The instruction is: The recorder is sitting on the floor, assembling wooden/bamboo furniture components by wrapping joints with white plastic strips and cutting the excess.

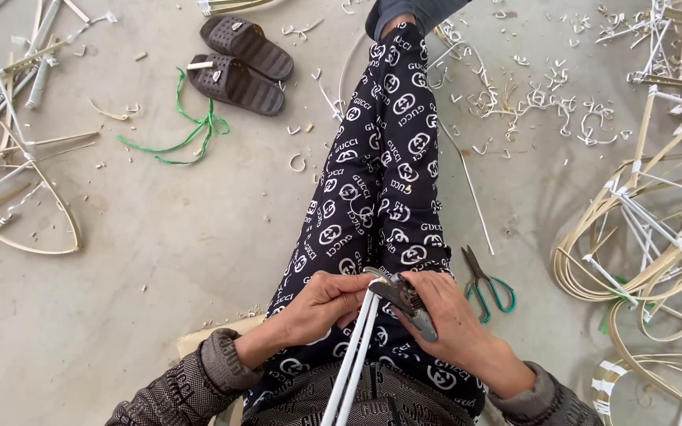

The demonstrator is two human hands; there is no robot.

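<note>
Hands curled together over lap, gripping white strips (metal tool in right)

My hands: 2, left and right | white rods I pinch: 2 | grey hand tool I hold: 1 | green-handled scissors: 1 | brown slippers: 2 | green cord: 1

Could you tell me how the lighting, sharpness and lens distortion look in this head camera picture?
Head view: soft, even light, with only faint shadows under the slippers; no glare on the concrete floor; the left hand, right hand and white strips are sharp; the wide lens stretches the cane frames near the edges.
</note>
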